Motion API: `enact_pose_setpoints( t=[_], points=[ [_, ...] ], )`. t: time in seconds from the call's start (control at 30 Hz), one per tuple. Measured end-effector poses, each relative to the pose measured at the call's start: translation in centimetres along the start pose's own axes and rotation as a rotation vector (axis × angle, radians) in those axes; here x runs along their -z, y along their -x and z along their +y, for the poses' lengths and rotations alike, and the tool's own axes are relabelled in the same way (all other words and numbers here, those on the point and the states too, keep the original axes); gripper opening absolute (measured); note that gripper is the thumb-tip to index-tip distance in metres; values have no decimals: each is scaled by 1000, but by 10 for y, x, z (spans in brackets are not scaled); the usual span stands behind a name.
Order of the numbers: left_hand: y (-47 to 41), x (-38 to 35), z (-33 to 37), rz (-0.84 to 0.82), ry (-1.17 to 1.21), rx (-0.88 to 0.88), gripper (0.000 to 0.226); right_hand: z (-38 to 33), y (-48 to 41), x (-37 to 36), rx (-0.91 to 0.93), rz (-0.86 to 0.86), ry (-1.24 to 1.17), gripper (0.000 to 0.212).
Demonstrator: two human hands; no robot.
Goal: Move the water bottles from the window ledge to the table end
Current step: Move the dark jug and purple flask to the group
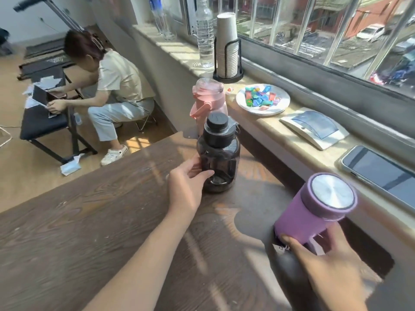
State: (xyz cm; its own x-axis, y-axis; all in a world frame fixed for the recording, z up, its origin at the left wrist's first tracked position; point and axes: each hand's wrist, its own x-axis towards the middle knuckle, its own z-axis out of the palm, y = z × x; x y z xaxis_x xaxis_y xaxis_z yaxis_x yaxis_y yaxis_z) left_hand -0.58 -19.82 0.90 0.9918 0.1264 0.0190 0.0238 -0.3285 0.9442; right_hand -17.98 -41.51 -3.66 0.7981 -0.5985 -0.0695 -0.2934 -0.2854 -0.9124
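Observation:
A dark smoky bottle [219, 153] with a black cap stands upright on the wooden table [89, 221], near its far end. My left hand [187, 185] wraps around its lower left side. Right behind it stands a pink bottle [207, 99] with a flip handle. My right hand [323, 263] holds a purple bottle [314, 212] with a silver lid, tilted, above the table's right edge beside the window ledge [298, 140]. A clear plastic bottle [204, 34] stands farther along the ledge, and another with a blue label [158, 14] beyond it.
On the ledge are a stack of paper cups [227, 46] in a black holder, a plate of coloured wrappers [262, 99], a white device [314, 129] and a phone [379, 171]. A person [112, 90] sits crouched at a black bench on the left floor.

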Motion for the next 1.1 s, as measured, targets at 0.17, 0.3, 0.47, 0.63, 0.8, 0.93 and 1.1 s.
enact_pose_setpoints(
  t=[0.17, 0.3, 0.47, 0.63, 0.8, 0.93, 1.1],
  points=[
    [42, 75, -25, 130, 46, 48, 35, -17, 18, -47, 56, -144, -36, 60],
    [80, 155, -44, 264, 75, 95, 32, -49, 45, -93, 167, -248, -37, 51],
    [130, 260, -80, 471, 60, 159, 27, -79, 88, -171, 300, -442, -26, 53],
    [186, 351, -112, 651, 31, 215, 38, -116, 151, -255, 406, -619, -63, 51],
    [253, 411, -127, 838, 50, 276, 40, -144, 227, -325, 458, -863, -75, 50],
    [304, 436, -136, 978, 99, 354, 27, -156, 286, -368, 491, -1060, -67, 47],
    [367, 454, -147, 1140, 93, 418, 38, -160, 358, -405, 573, -1229, -35, 53]
  ],
)
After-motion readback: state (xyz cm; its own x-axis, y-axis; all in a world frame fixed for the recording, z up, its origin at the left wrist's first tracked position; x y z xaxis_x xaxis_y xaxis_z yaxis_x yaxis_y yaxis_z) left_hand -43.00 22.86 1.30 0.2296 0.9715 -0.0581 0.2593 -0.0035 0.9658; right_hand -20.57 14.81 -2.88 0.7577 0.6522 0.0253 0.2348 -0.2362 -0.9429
